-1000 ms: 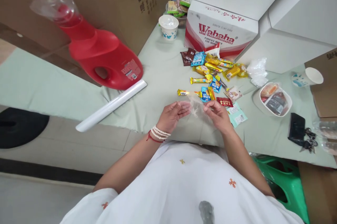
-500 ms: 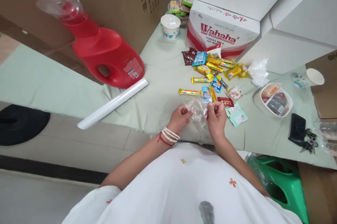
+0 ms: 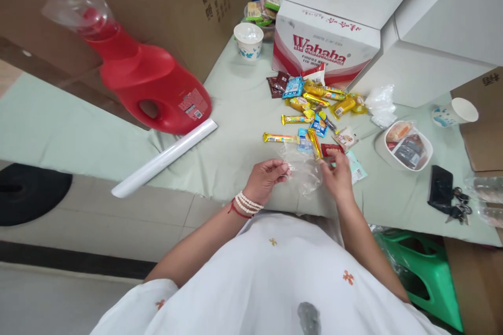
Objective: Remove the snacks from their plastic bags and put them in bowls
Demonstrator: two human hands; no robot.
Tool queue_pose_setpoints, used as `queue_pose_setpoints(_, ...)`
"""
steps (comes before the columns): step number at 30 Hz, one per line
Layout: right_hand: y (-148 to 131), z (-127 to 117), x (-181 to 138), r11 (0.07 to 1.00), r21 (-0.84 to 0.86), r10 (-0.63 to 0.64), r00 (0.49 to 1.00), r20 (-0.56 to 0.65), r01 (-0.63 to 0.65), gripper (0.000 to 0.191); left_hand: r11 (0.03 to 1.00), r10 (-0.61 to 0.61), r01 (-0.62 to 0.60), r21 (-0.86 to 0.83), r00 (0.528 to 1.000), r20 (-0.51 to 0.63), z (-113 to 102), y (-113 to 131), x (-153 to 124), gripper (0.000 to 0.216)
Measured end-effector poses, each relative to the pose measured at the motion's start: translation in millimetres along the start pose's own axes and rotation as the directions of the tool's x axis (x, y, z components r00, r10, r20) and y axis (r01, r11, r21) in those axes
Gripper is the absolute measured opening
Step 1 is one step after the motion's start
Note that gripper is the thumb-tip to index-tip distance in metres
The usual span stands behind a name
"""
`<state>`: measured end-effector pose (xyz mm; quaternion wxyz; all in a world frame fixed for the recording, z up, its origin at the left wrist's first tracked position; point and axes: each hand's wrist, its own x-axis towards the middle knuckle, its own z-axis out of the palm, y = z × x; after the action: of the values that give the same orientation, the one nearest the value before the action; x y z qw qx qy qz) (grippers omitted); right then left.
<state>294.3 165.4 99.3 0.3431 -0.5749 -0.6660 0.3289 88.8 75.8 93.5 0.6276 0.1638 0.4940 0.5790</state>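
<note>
My left hand (image 3: pixel 267 180) is closed in a pinch on the left edge of a clear plastic bag (image 3: pixel 304 175) above the table's near edge. At the bag's right side is my right hand (image 3: pixel 338 175), its thumb and forefinger apart. The thumb is close to the film; whether it touches is hard to tell. Just beyond the bag lie a long yellow snack stick (image 3: pixel 281 138), a pale blue packet (image 3: pixel 304 141) and an upright-lying yellow packet (image 3: pixel 315 143). A red packet (image 3: pixel 331 149) and a mint-green packet (image 3: pixel 357 167) are beside my right fingers, partly covered.
Several wrapped snacks (image 3: pixel 314 95) lie before a Wahaha carton (image 3: pixel 326 44). A white tub (image 3: pixel 425 154) of packets, a paper cup (image 3: pixel 456 112), and a black case with keys (image 3: pixel 440 188) are right. Left are a red jug (image 3: pixel 157 83) and a white roll (image 3: pixel 165 158).
My right hand has moved slightly right, its finger and thumb parting from their pinch. The bag is spread wider, and my left hand still pinches it. The view has shifted slightly.
</note>
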Motion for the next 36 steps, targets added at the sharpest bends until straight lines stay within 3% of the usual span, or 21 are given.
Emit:
queue_pose_setpoints(2,-13.6,-10.1,-2.9,0.992,-0.091,-0.102,0.986,-0.131,0.09,0.034,0.983,0.105,-0.1,0.155,0.994,-0.025,0.6,-4.1,0.3,0.038)
queue_pose_setpoints(3,-22.2,-12.7,-4.9,0.991,-0.08,-0.114,0.986,-0.121,0.105,0.032,0.957,0.167,-0.155,0.247,0.985,-0.029,1.1,-5.8,0.0,0.034)
queue_pose_setpoints(5,-38.1,-9.7,-7.7,0.996,-0.012,-0.093,0.995,0.041,0.093,0.034,0.863,0.297,-0.267,0.43,0.955,-0.003,3.1,-8.3,-1.7,0.025)
queue_pose_setpoints(7,-47.0,4.2,-7.3,0.997,0.024,-0.076,0.97,0.23,0.072,0.036,0.735,0.402,-0.37,0.568,0.913,0.074,6.2,-9.9,-4.1,0.019)
queue_pose_setpoints(9,-47.2,23.5,-4.5,0.998,0.033,-0.062,0.945,0.32,0.054,0.034,0.653,0.438,-0.422,0.629,0.888,0.141,9.3,-11.4,-6.1,0.018)
queue_pose_setpoints(10,-44.9,32.8,-3.2,0.998,0.05,-0.051,0.939,0.34,0.036,0.032,0.66,0.421,-0.411,0.628,0.896,0.143,10.6,-12.4,-6.6,0.019)
queue_pose_setpoints(14,-35.9,56.3,-6.6,0.976,0.205,-0.002,0.931,0.365,-0.078,0.029,0.911,0.137,-0.12,0.394,0.99,-0.017,12.6,-17.5,-4.0,0.046)
queue_pose_setpoints(17,-36.0,58.5,-16.1,0.909,0.369,0.032,0.915,0.403,-0.195,0.031,0.981,-0.01,0.028,0.193,0.996,-0.091,11.8,-20.1,1.3,0.057)
queue_pose_setpoints(21,-37.4,43.4,-21.0,0.723,0.59,0.125,0.908,0.4,-0.359,0.039,1.0,0.013,-0.01,0.03,0.995,-0.102,6.9,-18.4,8.7,0.052)
queue_pose_setpoints(25,-30.3,12.0,-12.2,0.63,0.674,0.216,0.921,0.325,-0.386,0.046,0.983,-0.037,-0.001,-0.181,0.978,-0.206,-4.4,-11.0,14.4,0.05)
queue_pose_setpoints(29,-7.3,-14.0,6.0,0.663,0.618,0.291,0.907,0.305,-0.421,0.048,0.975,-0.068,-0.009,-0.222,0.939,-0.337,-19.8,0.3,18.5,0.043)
queue_pose_setpoints(31,8.3,-19.2,17.3,0.689,0.586,0.301,0.904,0.304,-0.426,0.046,0.984,-0.071,0.019,-0.175,0.953,-0.295,-29.4,7.6,21.2,0.041)
queue_pose_setpoints(34,28.7,-14.1,32.3,0.729,0.539,0.322,0.906,0.273,-0.422,0.046,0.994,-0.086,0.069,-0.089,0.974,-0.208,-44.6,19.9,28.2,0.04)
queue_pose_setpoints(36,36.2,-3.5,38.7,0.756,0.508,0.339,0.91,0.237,-0.414,0.047,0.996,-0.083,0.07,-0.056,0.958,-0.274,-51.9,27.3,33.7,0.039)
